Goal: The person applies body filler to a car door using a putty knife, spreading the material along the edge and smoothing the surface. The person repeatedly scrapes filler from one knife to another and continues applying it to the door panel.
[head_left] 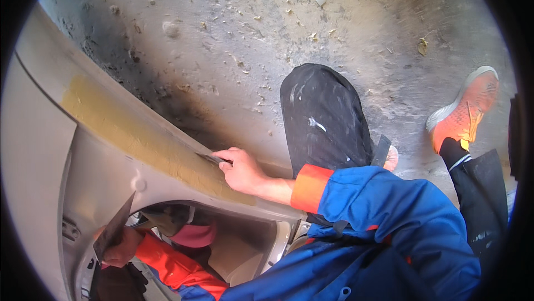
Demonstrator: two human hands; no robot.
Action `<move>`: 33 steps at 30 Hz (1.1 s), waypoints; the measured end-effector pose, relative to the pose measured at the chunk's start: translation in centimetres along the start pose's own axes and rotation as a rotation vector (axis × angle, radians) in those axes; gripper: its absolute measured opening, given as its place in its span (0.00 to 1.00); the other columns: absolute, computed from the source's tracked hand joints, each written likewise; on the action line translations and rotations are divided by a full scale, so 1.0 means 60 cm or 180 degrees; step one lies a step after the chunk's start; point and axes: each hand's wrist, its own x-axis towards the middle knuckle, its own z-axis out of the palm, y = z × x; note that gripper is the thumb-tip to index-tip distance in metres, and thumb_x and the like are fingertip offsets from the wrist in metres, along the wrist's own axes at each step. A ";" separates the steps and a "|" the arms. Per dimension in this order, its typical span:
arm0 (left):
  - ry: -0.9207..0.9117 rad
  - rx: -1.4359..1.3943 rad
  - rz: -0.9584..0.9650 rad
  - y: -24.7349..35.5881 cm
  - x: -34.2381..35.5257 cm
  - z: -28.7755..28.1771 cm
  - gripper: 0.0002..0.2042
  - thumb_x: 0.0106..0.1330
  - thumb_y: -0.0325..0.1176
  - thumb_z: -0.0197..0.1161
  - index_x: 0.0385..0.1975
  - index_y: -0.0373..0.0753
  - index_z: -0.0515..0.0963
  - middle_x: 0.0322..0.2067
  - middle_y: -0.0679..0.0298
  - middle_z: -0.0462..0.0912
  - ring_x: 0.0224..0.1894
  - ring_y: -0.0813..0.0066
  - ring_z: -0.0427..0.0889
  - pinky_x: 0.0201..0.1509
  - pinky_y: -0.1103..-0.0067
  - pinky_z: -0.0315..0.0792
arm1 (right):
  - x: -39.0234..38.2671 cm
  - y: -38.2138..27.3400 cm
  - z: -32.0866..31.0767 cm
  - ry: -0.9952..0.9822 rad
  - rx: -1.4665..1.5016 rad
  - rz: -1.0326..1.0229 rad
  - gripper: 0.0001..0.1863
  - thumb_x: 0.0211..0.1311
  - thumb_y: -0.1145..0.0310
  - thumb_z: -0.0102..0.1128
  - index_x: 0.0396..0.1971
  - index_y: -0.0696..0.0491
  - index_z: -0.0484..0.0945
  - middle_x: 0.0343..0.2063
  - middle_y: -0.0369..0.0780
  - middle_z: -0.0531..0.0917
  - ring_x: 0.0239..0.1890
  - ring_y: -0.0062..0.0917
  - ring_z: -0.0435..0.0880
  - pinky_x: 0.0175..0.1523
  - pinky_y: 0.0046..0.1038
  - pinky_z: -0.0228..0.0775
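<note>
My right hand (243,171) pinches a thin putty spreader (210,158), its blade against a band of yellowish filler (139,142). That filler coats the curved lower edge of a pale car body (39,103). Lower left, my left hand (121,250) is closed around a flat dark plate (115,224), tilted upward beside the opening in the body. The plate and the shade around it partly hide the left fingers. Under the right hand, most of the spreader is covered by my fingers.
Below the filler, the body opening (245,245) shows a pink item (194,234) inside. The rough, stained floor (233,39) carries scattered chips. A knee in dark trousers (325,114) stands beyond my right forearm; an orange shoe (466,109) rests at the far right.
</note>
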 end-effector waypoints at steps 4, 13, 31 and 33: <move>-0.0154 0.0088 -0.0046 -0.003 -0.021 0.002 0.10 0.63 0.37 0.72 0.29 0.39 0.79 0.27 0.61 0.79 0.26 0.60 0.81 0.27 0.70 0.75 | -0.052 -0.003 0.011 0.0087 0.0035 -0.0029 0.19 0.69 0.74 0.56 0.59 0.53 0.81 0.43 0.46 0.81 0.44 0.35 0.82 0.52 0.33 0.73; 0.0224 -0.0417 -0.0454 0.009 -0.055 0.025 0.10 0.69 0.39 0.67 0.34 0.38 0.81 0.30 0.63 0.81 0.26 0.63 0.83 0.27 0.72 0.78 | -0.183 -0.019 0.021 0.0559 -0.0145 -0.0346 0.19 0.71 0.73 0.55 0.59 0.52 0.81 0.43 0.45 0.80 0.42 0.33 0.81 0.52 0.31 0.73; 0.0075 -0.0432 -0.0573 0.008 -0.045 0.010 0.13 0.68 0.40 0.68 0.28 0.37 0.78 0.26 0.63 0.79 0.23 0.66 0.79 0.24 0.75 0.72 | 0.154 -0.097 -0.046 -0.0034 0.0374 -0.0463 0.15 0.64 0.72 0.52 0.48 0.61 0.77 0.42 0.43 0.83 0.49 0.28 0.78 0.54 0.33 0.70; 0.0111 -0.0348 -0.0418 0.012 -0.031 0.004 0.13 0.69 0.40 0.67 0.28 0.38 0.77 0.25 0.63 0.77 0.22 0.64 0.78 0.24 0.74 0.71 | 0.157 -0.104 -0.053 0.0205 0.0404 -0.0361 0.21 0.64 0.70 0.52 0.56 0.62 0.75 0.50 0.53 0.83 0.57 0.43 0.79 0.59 0.40 0.70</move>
